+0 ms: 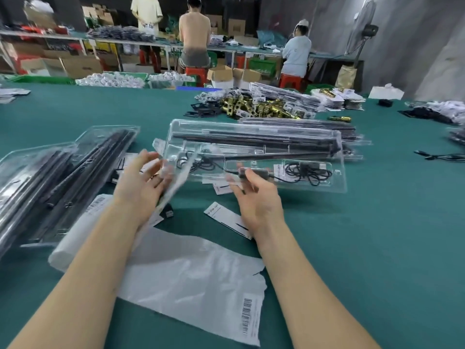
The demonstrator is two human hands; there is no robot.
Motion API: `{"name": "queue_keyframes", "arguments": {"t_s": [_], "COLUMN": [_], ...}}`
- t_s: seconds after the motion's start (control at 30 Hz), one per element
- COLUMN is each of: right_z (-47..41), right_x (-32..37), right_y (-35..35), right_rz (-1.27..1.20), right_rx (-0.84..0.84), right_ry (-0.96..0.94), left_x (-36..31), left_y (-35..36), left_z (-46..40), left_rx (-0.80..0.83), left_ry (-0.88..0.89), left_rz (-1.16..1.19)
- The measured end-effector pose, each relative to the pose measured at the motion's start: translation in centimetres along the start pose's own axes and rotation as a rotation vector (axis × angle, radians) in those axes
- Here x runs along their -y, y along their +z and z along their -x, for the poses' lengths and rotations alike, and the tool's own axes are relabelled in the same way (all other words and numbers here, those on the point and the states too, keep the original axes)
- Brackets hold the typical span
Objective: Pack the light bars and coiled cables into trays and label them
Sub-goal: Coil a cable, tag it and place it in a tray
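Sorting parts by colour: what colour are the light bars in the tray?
Black light bars, seen in the head view.

Green table [352,235]: clear trays [256,152], plastic bag [196,278], label slips [229,219], brass hardware [249,105].

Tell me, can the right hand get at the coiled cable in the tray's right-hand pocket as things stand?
Probably yes. The right hand is open at the near edge of the clear tray, and the coiled cable lies just to its right in an open-topped pocket, with nothing over it.
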State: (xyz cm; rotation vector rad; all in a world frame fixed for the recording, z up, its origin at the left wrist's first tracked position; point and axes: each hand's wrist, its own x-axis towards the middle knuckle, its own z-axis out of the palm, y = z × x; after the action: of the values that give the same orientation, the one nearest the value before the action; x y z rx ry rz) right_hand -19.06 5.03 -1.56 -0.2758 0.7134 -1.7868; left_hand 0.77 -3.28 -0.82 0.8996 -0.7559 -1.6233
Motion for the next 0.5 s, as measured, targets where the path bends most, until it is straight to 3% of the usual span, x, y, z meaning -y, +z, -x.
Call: {"name": "queue_keyframes", "arguments": {"t_s": [0.2, 0.4, 0.5], "right_z": [0.0, -0.1, -0.6], "right_x": [0.4, 1.0, 2.0], "right_y": [0.0, -0.2, -0.9], "right_rz": [-0.027, 0.000, -0.068], "right_rx": [0.022, 0.067, -0.009], "right_ry": [0.071, 0.047, 0.019], "left_x": [0.8, 0.6, 0.6], "left_y": [-0.5, -1.0, -1.1], "left_z": [-0.5, -0.2, 0.0], "left_rx": [0.105, 0.164, 0.154], "left_ry": [0.014, 0.017, 0.025], "left_rz": [-0.195, -0.137, -0.076]}}
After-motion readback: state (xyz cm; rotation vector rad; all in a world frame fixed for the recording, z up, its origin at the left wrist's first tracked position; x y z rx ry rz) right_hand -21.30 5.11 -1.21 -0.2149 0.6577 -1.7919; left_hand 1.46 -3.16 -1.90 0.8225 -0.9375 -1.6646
